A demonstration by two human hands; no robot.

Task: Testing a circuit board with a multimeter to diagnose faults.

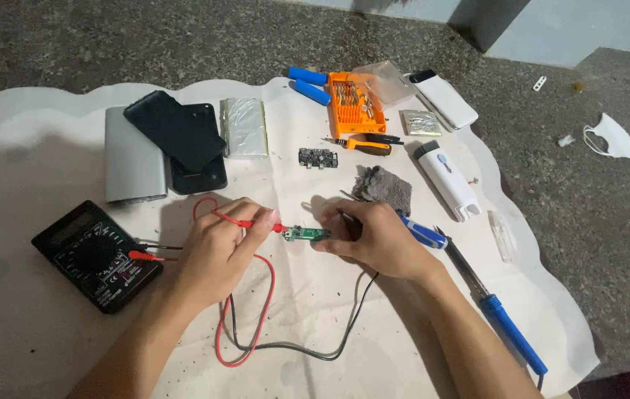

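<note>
While the small green circuit board (305, 233) lies lengthwise between both hands, the left hand (219, 251) pinches a red probe (245, 222) at its left end — the right hand (378, 240) pinches its right end, black probe hidden.

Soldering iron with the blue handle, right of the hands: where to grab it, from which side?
Grip the soldering iron by its blue handle, near the lower right of the white cloth. It lies flat, slanting, metal tip up-left toward the right hand, so come from the right edge, away from the tip and that forearm. Pinch across the handle, probably mid-length.
</note>
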